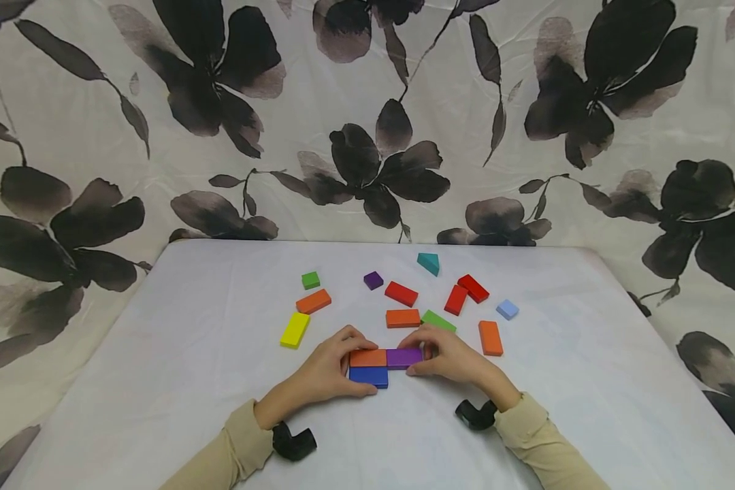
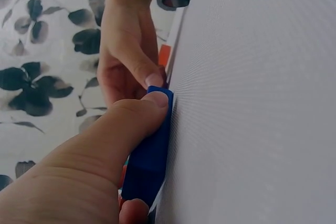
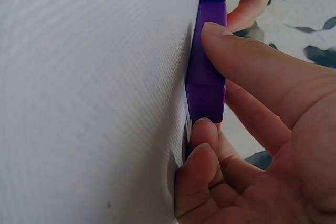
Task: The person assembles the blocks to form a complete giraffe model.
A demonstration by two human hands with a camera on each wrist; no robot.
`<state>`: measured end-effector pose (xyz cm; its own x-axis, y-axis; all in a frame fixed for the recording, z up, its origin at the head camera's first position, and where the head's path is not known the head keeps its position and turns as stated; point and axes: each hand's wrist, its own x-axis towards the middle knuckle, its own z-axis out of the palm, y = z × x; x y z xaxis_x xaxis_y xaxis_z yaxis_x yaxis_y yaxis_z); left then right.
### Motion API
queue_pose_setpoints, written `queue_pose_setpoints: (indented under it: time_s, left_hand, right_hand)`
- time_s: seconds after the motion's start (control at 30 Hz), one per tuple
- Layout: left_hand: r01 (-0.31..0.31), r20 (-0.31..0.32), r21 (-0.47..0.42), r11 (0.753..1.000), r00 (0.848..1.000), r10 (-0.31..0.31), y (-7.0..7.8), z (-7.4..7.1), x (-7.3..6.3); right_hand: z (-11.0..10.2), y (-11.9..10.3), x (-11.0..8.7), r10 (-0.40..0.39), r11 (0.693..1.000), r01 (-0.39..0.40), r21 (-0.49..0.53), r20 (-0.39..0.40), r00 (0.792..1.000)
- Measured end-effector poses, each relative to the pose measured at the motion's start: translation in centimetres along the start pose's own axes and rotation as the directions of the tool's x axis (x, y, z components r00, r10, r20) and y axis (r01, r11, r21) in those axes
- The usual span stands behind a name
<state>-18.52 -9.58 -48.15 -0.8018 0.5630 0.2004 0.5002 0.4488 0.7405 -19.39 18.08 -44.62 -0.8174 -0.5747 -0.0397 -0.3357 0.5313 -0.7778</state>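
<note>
On the white table, an orange block [image 1: 367,358] lies along the back edge of a blue block [image 1: 368,377]. A purple block [image 1: 404,358] sits end to end with the orange one, at its right. My left hand [image 1: 333,364] holds the orange and blue pair, its thumb on the blue block's front side and its fingers behind the orange one. In the left wrist view the thumb presses the blue block [image 2: 152,150] near its far end. My right hand [image 1: 450,355] grips the purple block between thumb and fingers; the right wrist view shows that thumb against the purple block's [image 3: 207,66] side.
Behind the hands lie loose blocks: an orange block [image 1: 403,318], a green block [image 1: 439,320], a red block [image 1: 401,293] and several others. To the left is a yellow block [image 1: 295,330]; to the right, another orange block [image 1: 491,338]. A floral cloth [image 1: 318,102] hangs behind the table.
</note>
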Motion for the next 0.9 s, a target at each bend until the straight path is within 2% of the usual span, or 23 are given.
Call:
queue_pose_setpoints:
  time_s: [0.33, 0.57, 0.73, 0.9]
  left_hand:
    - [-0.006, -0.008, 0.007, 1.0, 1.0, 0.006, 0.2, -0.3, 0.0]
    - [-0.012, -0.013, -0.005, 1.0, 1.0, 0.012, 0.4, -0.4, 0.1]
    - [-0.01, -0.009, -0.004, 1.0, 1.0, 0.01, 0.4, -0.4, 0.1]
    - [0.0, 0.005, -0.01, 1.0, 1.0, 0.0, 0.3, -0.3, 0.0]
  right_hand:
    - [-0.2, -0.4, 0.1, -0.003, 1.0, 0.003, -0.028, 0.009, 1.0]
    - [-1.6, -1.4, 0.1, -0.003, 0.999, 0.005, -0.043, 0.03, 1.0]
    - [-3.1, -2.5, 0.8, -0.002, 0.999, -0.002, -0.048, -0.073, 0.997]
    - [-3.8, -2.7, 2.5, 0.012, 0.994, -0.029, -0.101, -0.161, 0.987]
